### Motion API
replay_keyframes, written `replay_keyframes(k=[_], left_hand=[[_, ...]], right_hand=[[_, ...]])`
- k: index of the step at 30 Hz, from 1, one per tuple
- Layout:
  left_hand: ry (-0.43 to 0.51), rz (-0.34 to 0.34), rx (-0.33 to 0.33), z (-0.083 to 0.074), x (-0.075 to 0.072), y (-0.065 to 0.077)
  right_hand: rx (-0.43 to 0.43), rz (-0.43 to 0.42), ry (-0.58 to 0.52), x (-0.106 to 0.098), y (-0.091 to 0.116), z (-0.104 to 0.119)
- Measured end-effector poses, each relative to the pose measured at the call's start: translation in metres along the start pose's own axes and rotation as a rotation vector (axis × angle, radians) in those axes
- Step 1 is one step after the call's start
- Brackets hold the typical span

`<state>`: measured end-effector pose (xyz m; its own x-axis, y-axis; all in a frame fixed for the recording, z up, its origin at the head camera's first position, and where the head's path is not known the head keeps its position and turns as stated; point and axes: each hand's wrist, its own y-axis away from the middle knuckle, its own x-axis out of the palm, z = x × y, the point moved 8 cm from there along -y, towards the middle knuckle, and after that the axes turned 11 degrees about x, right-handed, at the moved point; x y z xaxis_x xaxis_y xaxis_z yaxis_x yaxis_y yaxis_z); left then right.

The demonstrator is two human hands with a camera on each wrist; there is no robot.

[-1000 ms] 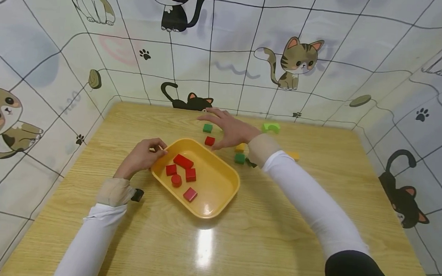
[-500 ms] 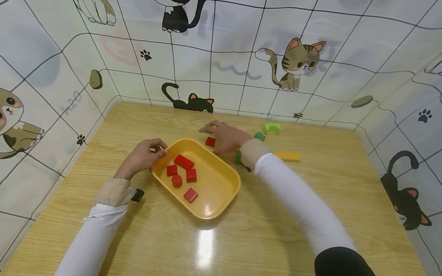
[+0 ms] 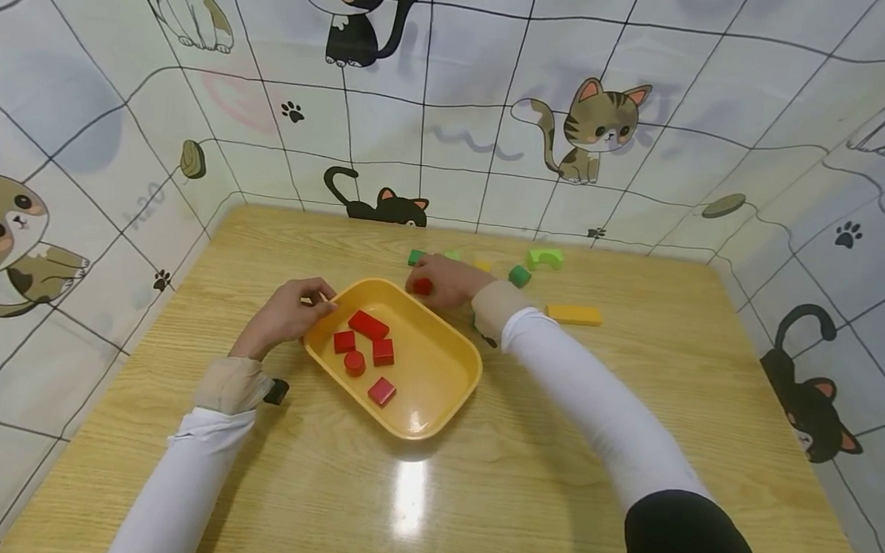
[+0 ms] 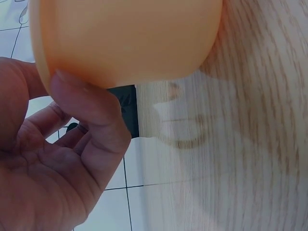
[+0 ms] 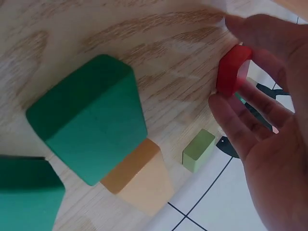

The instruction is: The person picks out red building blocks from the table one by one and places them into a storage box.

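Observation:
A yellow plastic tray (image 3: 425,384) stands at an angle on the table, holding several red blocks (image 3: 368,324) gathered mostly at its left. My left hand (image 3: 283,312) pinches the rim at the left corner; in the left wrist view the thumb presses the outer wall of the tray (image 4: 134,38). Beyond the far rim, my right hand (image 3: 451,280) reaches down around a loose red block (image 3: 423,286). In the right wrist view the bent fingers lie right at this red block (image 5: 233,71), while the thumb stands a little apart from it.
Around the right hand lie a green block (image 3: 520,276), a light green arch (image 3: 545,258), a yellow bar (image 3: 573,315) and another green block (image 3: 416,258). A cat-patterned wall covering (image 3: 464,144) rises behind the wooden table (image 3: 553,458).
My right hand has lowered and drawn back slightly toward me, its fingers bending in around the loose red block. The left hand and the tray have stayed put.

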<state>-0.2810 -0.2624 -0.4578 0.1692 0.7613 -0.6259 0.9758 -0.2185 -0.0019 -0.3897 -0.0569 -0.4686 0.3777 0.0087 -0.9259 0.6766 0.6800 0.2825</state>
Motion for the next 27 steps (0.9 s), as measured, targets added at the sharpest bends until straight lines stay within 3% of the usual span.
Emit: replay_keyframes(k=[20, 27], left_hand=[[-0.005, 0.004, -0.014, 0.000, 0.001, 0.000], [-0.004, 0.003, -0.011, -0.001, 0.000, 0.001]], right_hand=[[-0.037, -0.085, -0.036, -0.009, 0.001, 0.003], [0.018, -0.097, -0.076, -0.021, 0.005, -0.007]])
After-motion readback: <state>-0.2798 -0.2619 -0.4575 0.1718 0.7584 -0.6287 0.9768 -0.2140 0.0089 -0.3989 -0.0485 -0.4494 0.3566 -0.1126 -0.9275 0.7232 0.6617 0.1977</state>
